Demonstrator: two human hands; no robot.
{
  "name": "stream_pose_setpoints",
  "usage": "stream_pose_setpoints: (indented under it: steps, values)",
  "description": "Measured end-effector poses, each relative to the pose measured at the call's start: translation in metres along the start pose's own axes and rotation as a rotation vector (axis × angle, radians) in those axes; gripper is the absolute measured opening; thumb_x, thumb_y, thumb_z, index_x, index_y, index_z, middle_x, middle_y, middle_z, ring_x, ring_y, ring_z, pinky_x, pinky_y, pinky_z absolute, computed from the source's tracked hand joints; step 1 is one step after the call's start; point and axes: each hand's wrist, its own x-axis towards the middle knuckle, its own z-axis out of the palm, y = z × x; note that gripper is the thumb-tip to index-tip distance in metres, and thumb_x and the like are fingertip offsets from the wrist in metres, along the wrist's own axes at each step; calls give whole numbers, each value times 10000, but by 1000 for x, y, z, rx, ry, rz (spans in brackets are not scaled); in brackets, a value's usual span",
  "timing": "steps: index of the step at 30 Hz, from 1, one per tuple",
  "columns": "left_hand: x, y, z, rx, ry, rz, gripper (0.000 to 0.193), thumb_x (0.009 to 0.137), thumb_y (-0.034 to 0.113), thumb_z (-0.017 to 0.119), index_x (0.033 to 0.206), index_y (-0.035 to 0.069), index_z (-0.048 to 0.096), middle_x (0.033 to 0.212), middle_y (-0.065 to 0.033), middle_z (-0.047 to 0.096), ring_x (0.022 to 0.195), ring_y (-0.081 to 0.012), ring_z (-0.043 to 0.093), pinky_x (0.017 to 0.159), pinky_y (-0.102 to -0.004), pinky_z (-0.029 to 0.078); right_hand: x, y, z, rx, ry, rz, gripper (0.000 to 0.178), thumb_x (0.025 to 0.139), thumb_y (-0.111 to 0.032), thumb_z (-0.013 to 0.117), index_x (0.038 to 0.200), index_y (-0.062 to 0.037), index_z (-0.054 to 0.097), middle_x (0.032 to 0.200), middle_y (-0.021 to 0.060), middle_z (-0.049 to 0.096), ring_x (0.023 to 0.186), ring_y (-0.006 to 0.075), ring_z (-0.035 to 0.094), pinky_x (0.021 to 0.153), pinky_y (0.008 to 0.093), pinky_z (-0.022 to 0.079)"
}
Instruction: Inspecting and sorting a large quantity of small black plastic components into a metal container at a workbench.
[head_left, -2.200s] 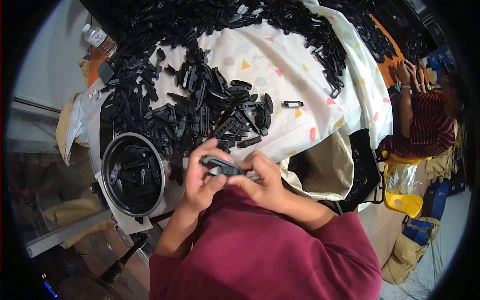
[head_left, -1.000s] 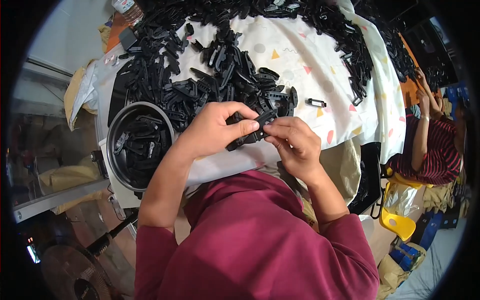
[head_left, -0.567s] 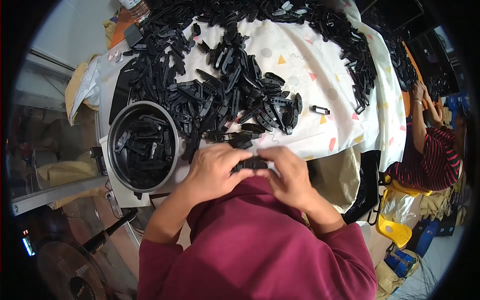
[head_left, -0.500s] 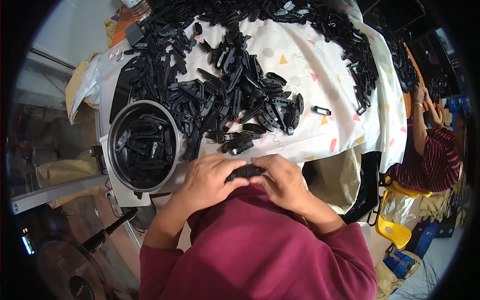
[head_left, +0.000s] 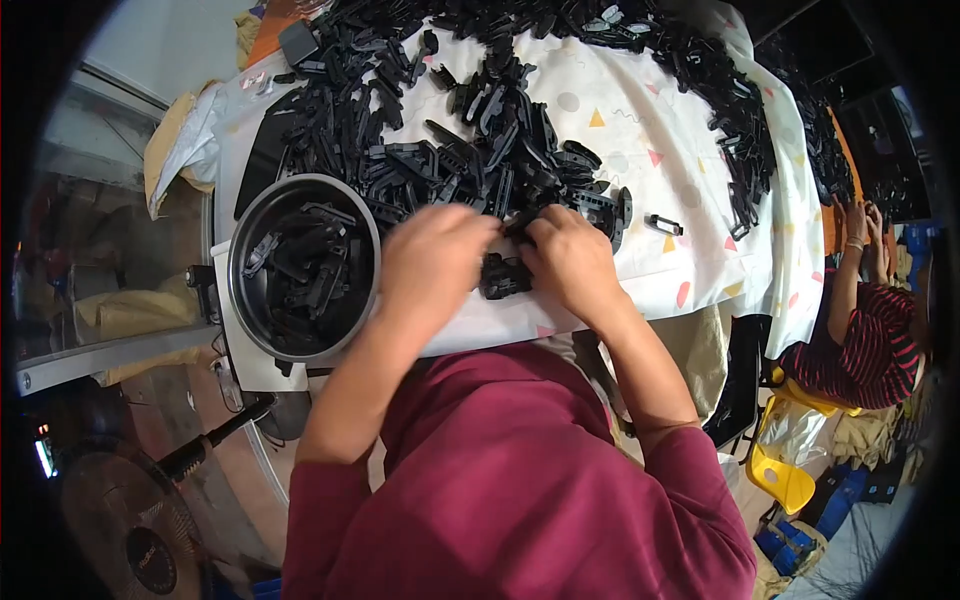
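A heap of long, narrow black plastic parts (head_left: 500, 125) covers the patterned white tablecloth. At its near edge my right hand (head_left: 578, 262) has its fingers curled, with the thumb side pressed on a dark plastic part (head_left: 518, 226). Beside it my left hand (head_left: 432, 268) is smeared by motion, its fingertips pointing at the same spot; whether it holds anything is hidden. Just below the fingertips, between the two hands, lie a few more black parts (head_left: 505, 278). Left of my left hand, a round metal bowl (head_left: 238, 290) holds several similar parts.
One small part with a pale middle (head_left: 664, 225) lies apart on the tablecloth (head_left: 640, 130). At far right, a person in a striped top (head_left: 860, 335) handles black parts. A fan (head_left: 140, 540) stands at lower left, and a yellow chair (head_left: 782, 482) at lower right.
Both hands have moved forward from near my body to the heap's near edge. The black part they held together between them no longer shows there.
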Motion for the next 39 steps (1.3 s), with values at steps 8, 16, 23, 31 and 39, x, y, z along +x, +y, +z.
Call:
stream_pose_setpoints:
  steps: [8, 16, 23, 31, 39]
  values:
    - [28, 18, 63, 34, -184, 18, 122, 756, 66, 548, 809, 110, 649, 764, -56, 572, 750, -265, 594, 632, -368, 485, -60, 27, -29, 1325, 371, 651, 257, 823, 52, 510, 1076, 26, 549, 974, 93, 564, 696, 131, 595, 525, 236, 496]
    - [21, 10, 20, -330, -199, -256, 82, 810, 114, 592, 859, 52, 609, 701, -82, 630, 596, -258, 622, 559, -324, 495, -44, 27, -16, 1603, 399, 840, 147, 814, 26, 554, 959, 15, 577, 910, 109, 609, 792, 185, 635, 655, 264, 528]
    - [13, 1, 11, -852, -83, -612, 126, 805, 12, 623, 919, -27, 588, 792, -47, 619, 708, -51, 560, 629, -191, 456, -27, 24, -20, 175, 330, 289, 227, 766, -43, 621, 990, -15, 601, 925, 107, 602, 814, 254, 603, 684, 317, 497]
    - [13, -1, -1, -1396, -271, -694, 222, 818, 23, 633, 1026, -37, 588, 936, -108, 643, 788, -173, 641, 697, -265, 523, -7, 24, -39, 1085, 227, 497, 74, 812, -15, 606, 885, -8, 606, 907, 80, 617, 728, 162, 610, 546, 275, 485]
    - [22, 11, -16, -1580, -405, -867, 223, 849, 127, 625, 1024, -10, 601, 848, -74, 641, 675, -142, 610, 584, -255, 509, -30, -15, -56, 1441, 275, 77, 210, 759, 152, 589, 955, 76, 583, 1068, 172, 524, 819, 208, 618, 684, 295, 565]
